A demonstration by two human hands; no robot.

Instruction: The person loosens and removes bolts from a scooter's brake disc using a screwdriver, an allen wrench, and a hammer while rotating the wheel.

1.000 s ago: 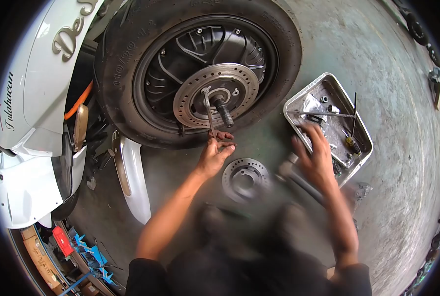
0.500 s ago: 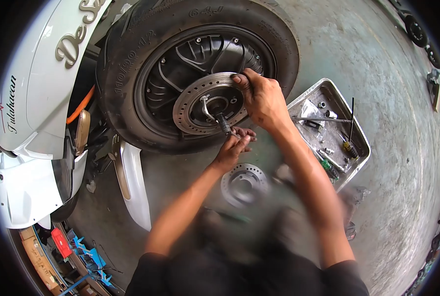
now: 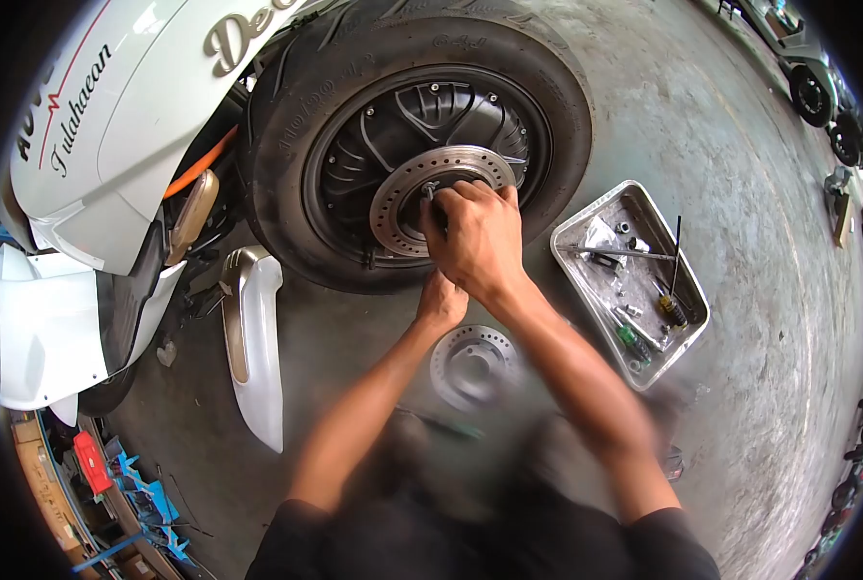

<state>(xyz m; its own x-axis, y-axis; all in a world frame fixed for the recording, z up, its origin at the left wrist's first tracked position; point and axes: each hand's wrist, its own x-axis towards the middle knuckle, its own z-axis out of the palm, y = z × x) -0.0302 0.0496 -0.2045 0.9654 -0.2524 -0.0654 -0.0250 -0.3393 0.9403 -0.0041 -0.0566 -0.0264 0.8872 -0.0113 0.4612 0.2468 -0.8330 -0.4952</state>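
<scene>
Beside white bodywork [image 3: 112,126], works at a wheel [image 3: 383,145], with a tray [image 3: 639,280] rightward and a loose disc [image 3: 451,362] below. Has just shifted the right hand [image 3: 480,237] from the rim of the mounted disc [image 3: 385,208] inward, curled over something hidden; has the left hand [image 3: 443,302] close beneath, its hold impossible to tell. Now concentrates both near the centre.

The round black rubber tyre [image 3: 281,184] carries "110/90-12" and "64J" in raised characters. The glossy white curved body panel [image 3: 127,169] bears metallic "De", its following letters partly cut off, and black script resembling "Tulahaean".
</scene>
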